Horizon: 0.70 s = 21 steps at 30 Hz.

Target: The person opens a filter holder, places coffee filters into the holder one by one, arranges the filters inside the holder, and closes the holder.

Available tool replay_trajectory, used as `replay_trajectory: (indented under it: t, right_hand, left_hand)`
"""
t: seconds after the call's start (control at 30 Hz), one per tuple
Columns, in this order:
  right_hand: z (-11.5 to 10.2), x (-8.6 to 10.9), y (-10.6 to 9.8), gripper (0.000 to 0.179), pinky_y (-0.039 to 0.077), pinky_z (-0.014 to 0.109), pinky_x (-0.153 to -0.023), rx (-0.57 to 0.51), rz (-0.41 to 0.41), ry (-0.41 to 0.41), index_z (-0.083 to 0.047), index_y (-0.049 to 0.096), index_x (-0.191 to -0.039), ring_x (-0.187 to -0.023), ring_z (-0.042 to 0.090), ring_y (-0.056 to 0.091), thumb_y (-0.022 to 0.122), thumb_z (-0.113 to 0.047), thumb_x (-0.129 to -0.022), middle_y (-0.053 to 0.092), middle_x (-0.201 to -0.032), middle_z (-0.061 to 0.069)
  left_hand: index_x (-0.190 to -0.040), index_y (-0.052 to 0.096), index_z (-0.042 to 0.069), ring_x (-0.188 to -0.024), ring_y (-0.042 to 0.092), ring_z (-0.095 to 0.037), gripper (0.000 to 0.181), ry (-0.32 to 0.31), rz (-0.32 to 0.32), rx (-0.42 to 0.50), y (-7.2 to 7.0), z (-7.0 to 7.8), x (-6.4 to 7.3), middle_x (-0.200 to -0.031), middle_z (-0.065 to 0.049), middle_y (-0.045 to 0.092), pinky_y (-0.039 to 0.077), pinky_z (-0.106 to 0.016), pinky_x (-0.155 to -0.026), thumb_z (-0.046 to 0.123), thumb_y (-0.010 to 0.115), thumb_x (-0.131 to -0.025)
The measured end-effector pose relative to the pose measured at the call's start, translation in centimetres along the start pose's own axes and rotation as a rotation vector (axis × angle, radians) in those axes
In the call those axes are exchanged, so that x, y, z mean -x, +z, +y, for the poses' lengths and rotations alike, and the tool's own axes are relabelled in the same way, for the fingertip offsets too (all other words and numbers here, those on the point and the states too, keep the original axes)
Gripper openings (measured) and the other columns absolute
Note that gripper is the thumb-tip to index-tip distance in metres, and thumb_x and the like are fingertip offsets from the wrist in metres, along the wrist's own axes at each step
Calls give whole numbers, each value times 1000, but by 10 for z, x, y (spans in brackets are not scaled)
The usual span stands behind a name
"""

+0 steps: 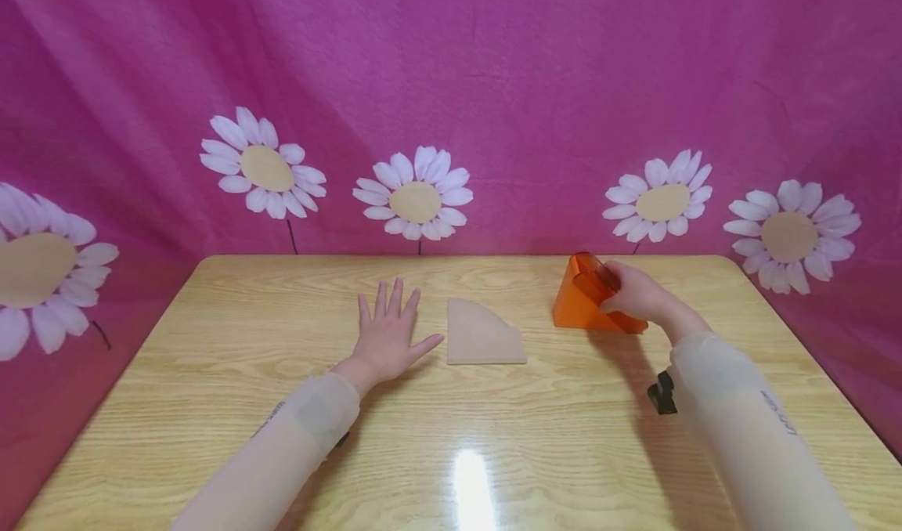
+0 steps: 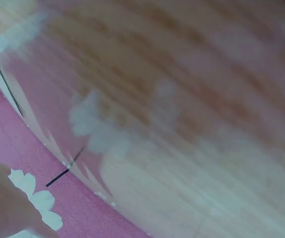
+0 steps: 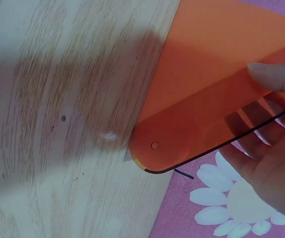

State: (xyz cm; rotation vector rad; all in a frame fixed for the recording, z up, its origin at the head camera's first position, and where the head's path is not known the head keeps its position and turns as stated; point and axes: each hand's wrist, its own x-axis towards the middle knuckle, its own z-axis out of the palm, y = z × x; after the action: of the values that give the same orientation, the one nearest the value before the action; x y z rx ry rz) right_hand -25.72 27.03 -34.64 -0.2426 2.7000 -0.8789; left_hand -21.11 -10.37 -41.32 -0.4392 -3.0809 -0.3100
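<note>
In the head view, my right hand (image 1: 637, 292) grips an orange see-through filter holder (image 1: 581, 304), wedge-shaped, over the right side of the table. The right wrist view shows the thumb on the near face of the filter holder (image 3: 182, 114) and the other fingers (image 3: 251, 134) behind it, seen partly through the plastic. A flat, fan-shaped stack of light brown coffee filters (image 1: 482, 335) lies mid-table. Left of it, my left hand (image 1: 387, 343) is palm down with fingers spread, its thumb tip close to the filters' left edge.
The wooden table (image 1: 211, 343) has its back edge against a pink cloth (image 1: 507, 108) printed with white daisies, which also hangs at both sides. A dark wrist-camera piece (image 1: 662, 394) sits under the right sleeve. Light glares on the tabletop near the front.
</note>
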Motion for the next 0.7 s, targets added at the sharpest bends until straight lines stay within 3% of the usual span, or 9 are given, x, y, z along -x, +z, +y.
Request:
replay_trajectory:
  t: [0.23,0.7]
  right_hand:
    - [-3,2,-2,61,33,59,-103,9,2,-1,7,37,-133,-116,42,44,65,-5,-81,47,-131,28]
    - [-6,1,4,59,35,59,-101,-1,-11,3,6,38,-132,-109,39,47,65,-4,-81,50,-125,26]
  left_hand:
    - [-150,17,13,-144,0,-41,86,-2,-9,-25,-4,1,0,-157,-17,5,-1,-67,-108,69,35,-87]
    - [-150,19,12,-143,0,-41,86,-2,-2,-12,-7,0,3,-156,-18,7,-3,-67,-108,68,37,-87]
